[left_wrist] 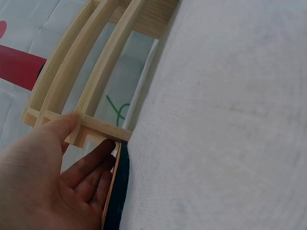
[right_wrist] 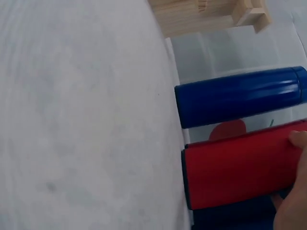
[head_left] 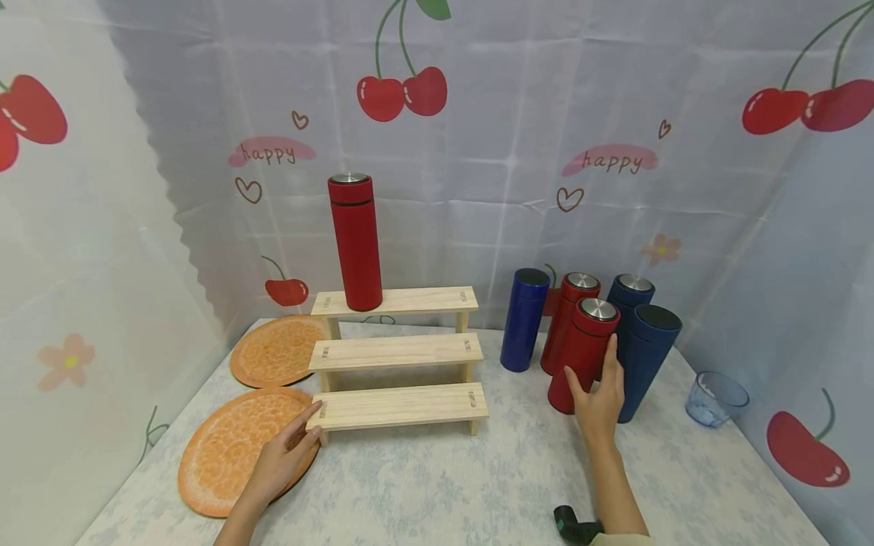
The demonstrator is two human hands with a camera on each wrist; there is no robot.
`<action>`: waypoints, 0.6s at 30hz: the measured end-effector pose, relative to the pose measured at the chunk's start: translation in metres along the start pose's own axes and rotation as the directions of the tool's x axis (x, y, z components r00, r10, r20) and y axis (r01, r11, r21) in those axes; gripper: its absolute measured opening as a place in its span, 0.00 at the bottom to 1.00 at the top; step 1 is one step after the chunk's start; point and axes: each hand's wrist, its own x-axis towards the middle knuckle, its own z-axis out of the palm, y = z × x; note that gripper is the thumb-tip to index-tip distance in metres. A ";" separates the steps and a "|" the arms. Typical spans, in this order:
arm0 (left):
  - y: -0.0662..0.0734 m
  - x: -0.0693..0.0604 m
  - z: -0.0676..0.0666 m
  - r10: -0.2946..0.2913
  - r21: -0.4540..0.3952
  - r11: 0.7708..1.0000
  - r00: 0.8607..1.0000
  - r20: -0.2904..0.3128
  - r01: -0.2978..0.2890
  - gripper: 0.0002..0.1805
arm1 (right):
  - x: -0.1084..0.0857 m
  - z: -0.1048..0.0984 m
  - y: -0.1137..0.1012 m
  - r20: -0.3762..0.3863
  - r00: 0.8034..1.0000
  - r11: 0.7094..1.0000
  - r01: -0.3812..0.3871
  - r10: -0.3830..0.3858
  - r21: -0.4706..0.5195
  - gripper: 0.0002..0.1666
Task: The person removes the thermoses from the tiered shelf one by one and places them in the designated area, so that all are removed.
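Observation:
A three-step wooden rack (head_left: 403, 406) stands on the table, with a red thermos (head_left: 358, 250) upright on its top step. At the left end of the lowest step, my left hand (head_left: 280, 459) pinches the wood; in the left wrist view its thumb and fingers meet the corner of the rack (left_wrist: 91, 79). My right hand (head_left: 601, 402) grips the front red thermos (head_left: 582, 345), thumb on one side and fingers on the other. That thermos (right_wrist: 235, 167) tilts slightly in the head view, and its base looks near the tabletop. Some right fingers are hidden behind it.
Around the gripped thermos stand another red thermos (head_left: 563, 318), a shiny blue one (head_left: 524, 322) and two dark blue ones. A glass cup (head_left: 715, 398) sits at the right. Two round orange mats (head_left: 225, 447) lie left of the rack. A cherry-print curtain (head_left: 478, 189) hangs behind.

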 end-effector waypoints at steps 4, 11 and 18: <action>0.000 0.000 0.000 -0.003 -0.001 1.000 1.000 0.003 0.003 0.30 | 0.012 -0.003 -0.017 -0.168 0.982 0.995 0.095 -0.090 0.023 0.43; 0.002 0.000 0.001 -0.011 0.002 1.000 1.000 0.007 0.011 0.30 | 0.027 0.005 -0.066 -0.330 0.917 0.959 0.267 -0.222 0.095 0.27; 0.002 0.000 0.000 -0.012 -0.002 1.000 1.000 0.004 0.012 0.29 | 0.022 0.036 -0.096 -0.169 0.945 0.920 0.314 -0.279 0.236 0.20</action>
